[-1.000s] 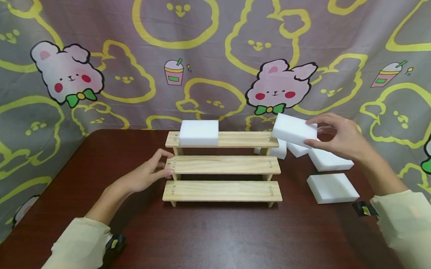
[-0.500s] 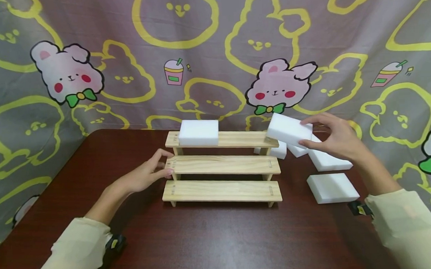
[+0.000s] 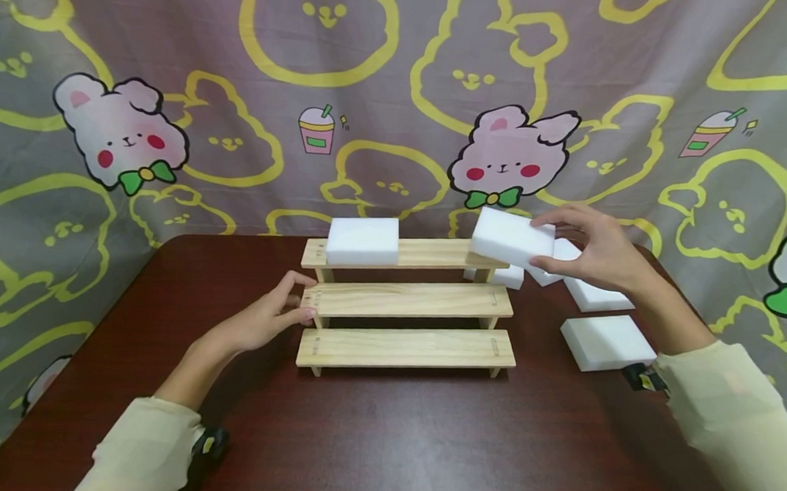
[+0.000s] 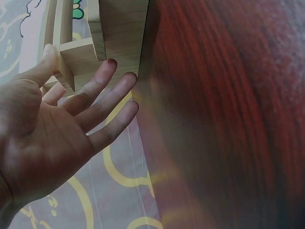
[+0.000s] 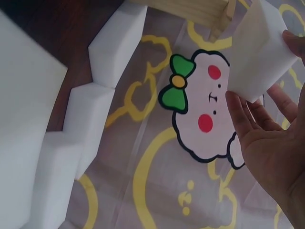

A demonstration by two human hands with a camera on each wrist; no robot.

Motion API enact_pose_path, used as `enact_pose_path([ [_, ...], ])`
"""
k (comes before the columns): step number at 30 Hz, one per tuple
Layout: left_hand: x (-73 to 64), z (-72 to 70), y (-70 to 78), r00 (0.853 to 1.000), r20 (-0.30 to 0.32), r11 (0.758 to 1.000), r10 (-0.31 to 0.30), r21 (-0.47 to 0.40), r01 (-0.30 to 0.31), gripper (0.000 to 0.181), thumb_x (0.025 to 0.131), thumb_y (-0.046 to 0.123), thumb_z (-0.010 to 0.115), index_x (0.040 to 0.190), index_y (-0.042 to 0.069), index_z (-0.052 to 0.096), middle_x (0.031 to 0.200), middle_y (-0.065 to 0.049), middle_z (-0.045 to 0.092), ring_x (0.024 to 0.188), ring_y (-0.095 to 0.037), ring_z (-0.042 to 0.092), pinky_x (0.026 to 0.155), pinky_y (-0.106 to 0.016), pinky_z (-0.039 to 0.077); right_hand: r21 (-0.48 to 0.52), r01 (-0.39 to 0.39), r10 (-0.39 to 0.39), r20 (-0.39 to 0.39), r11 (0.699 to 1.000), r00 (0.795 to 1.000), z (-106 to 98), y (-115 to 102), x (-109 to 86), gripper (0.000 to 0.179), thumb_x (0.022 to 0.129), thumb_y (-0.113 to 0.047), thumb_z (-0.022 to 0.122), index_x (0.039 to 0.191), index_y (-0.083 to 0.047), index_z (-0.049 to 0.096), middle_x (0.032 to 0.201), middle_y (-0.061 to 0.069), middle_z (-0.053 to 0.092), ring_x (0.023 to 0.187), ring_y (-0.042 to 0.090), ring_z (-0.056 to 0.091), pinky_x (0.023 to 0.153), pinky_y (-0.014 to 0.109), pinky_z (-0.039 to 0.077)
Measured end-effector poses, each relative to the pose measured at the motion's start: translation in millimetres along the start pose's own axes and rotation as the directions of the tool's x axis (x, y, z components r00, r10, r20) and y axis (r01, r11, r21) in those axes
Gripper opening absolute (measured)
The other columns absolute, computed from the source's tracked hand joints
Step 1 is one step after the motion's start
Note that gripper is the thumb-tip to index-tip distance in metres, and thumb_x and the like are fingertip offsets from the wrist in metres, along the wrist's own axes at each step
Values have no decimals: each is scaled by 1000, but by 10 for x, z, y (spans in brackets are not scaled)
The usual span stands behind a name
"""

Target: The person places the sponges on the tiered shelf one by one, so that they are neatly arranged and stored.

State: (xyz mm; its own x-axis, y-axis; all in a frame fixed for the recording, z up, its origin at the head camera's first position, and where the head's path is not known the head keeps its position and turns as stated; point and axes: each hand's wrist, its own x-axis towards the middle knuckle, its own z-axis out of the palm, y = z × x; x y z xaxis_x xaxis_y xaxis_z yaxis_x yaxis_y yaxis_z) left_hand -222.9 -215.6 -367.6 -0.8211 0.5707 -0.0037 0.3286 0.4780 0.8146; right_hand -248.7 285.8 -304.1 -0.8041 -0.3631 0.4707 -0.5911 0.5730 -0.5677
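A three-step wooden display stand [image 3: 405, 301] stands on the dark red table. My left hand [image 3: 258, 321] is at its left end, thumb and index finger pinching the end of the middle step; in the left wrist view the other fingers [image 4: 114, 121] stretch out loosely. My right hand [image 3: 591, 248] pinches a white foam block [image 3: 512, 237] by its right end, thumb in front and fingers behind. The held block is tilted and overlaps the right end of the top step. Another white foam block [image 3: 362, 241] lies on the left part of the top step.
Several more white foam blocks lie to the right of the stand, the nearest block [image 3: 607, 343] at the front and another block [image 5: 116, 45] close behind the stand's right end. A cartoon-printed curtain [image 3: 387, 92] hangs along the table's back edge.
My right hand has carried its foam block leftward, from beside the stand to over the right end of the top step. The left hand keeps its place.
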Motion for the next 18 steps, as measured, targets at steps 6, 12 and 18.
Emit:
enact_pose_path([
  [6,-7,-13,-9,1000,6,1000,-8,-1,8,44,109,11,55,141,-3,28,122,-30,63,111,-39,68,98,-55,49,-48,46,-46,-2,998,999,61,-51,58,53,71,2,92,119,4,71,120,15,65,99,4,56,87,6,45],
  [12,-4,-22,-2,1000,6,1000,-4,-1,4,44,109,11,55,141,-2,28,119,-28,65,109,-37,68,97,-54,49,-34,63,-63,8,997,998,120,-78,123,51,72,1,92,119,3,72,114,14,65,93,7,60,85,7,47],
  [18,-7,-18,3,1000,3,1000,-9,-1,9,44,109,12,55,141,-2,29,120,-29,64,109,-37,68,97,-54,49,-13,75,-75,44,997,996,186,-72,196,54,72,-2,93,122,-1,72,116,12,68,96,8,63,89,9,47],
])
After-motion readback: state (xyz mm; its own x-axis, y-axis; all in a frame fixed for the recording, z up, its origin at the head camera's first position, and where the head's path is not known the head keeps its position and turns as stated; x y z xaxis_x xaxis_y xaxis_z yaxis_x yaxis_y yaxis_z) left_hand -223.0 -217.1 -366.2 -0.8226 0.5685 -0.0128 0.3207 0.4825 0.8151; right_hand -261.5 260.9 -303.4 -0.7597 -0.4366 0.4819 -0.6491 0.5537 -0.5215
